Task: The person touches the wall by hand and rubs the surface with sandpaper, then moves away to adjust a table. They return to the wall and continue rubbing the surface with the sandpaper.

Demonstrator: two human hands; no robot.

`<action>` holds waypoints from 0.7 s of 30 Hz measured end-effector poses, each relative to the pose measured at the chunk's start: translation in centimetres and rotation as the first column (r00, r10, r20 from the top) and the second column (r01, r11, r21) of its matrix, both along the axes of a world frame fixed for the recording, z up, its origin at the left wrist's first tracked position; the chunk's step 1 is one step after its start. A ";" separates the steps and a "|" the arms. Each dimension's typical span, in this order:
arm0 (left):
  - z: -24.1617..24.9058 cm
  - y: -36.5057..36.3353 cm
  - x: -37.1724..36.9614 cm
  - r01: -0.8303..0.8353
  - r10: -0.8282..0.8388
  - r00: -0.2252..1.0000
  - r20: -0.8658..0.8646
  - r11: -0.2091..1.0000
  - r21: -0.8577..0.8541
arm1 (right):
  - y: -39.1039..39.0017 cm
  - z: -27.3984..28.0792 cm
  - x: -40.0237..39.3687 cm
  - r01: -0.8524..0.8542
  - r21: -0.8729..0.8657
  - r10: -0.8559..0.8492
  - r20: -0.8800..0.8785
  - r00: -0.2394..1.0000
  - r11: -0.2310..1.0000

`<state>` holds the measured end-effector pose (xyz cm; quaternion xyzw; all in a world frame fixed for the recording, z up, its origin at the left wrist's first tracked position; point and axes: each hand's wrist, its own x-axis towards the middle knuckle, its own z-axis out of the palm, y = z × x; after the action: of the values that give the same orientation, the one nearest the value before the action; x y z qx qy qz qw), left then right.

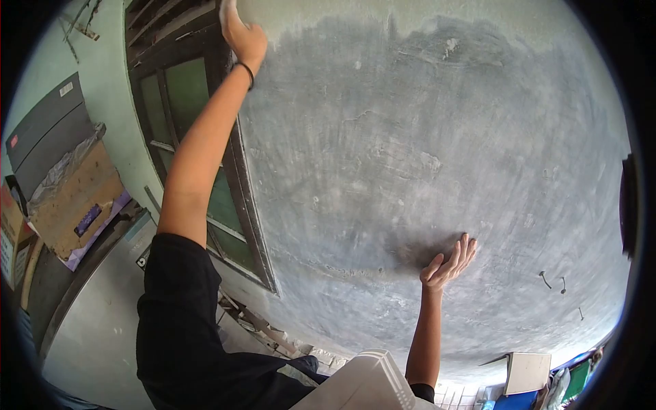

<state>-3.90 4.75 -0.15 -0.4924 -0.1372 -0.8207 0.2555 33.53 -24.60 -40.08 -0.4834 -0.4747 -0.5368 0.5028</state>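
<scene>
A large grey, patchily coated wall (342,164) fills the middle of the view, with a paler green band along its top. My left hand (242,37) is raised high at the top left, beside the dark window frame; the top edge of the view cuts off its fingers, and a thin black band circles the wrist. Lower on the right, my right hand (451,263) lies against the grey wall, palm toward it, fingers stretched upward and slightly apart. Nothing shows in it.
A dark wooden window (253,232) stands left of the wall. Further left are a cardboard box (75,184) and a grey box (51,130). Hooks (544,279) stick out at the lower right, above a white box (527,372). A pale plastic object (359,383) is close below.
</scene>
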 end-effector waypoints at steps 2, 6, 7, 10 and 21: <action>-2.8 -0.6 0.6 0.018 -0.017 0.998 -0.055 1.000 0.012 | 0.1 0.1 0.1 -0.003 0.013 0.003 -0.003 1.000 1.000; 0.3 -2.0 0.9 -0.022 0.038 0.991 -0.131 0.993 0.116 | -0.1 0.0 0.5 -0.019 0.034 0.018 0.020 1.000 0.999; 2.0 -2.1 0.7 -0.079 0.100 0.984 -0.150 0.987 0.144 | 0.0 -0.1 0.4 -0.028 0.015 0.027 0.016 0.999 1.000; 3.9 -1.4 0.9 -0.034 0.034 0.998 -0.046 0.999 0.002 | -0.1 0.0 0.6 -0.041 -0.004 0.041 0.032 0.999 0.999; -2.5 -3.1 2.0 -0.019 0.013 0.986 -0.164 0.999 -0.037 | 0.0 -0.2 0.1 -0.015 -0.003 0.015 0.008 1.000 1.000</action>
<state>-1.90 1.69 -2.60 -0.5619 -0.1355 -0.7725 0.2630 33.58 -24.62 -40.32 -0.4786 -0.4811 -0.5340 0.5042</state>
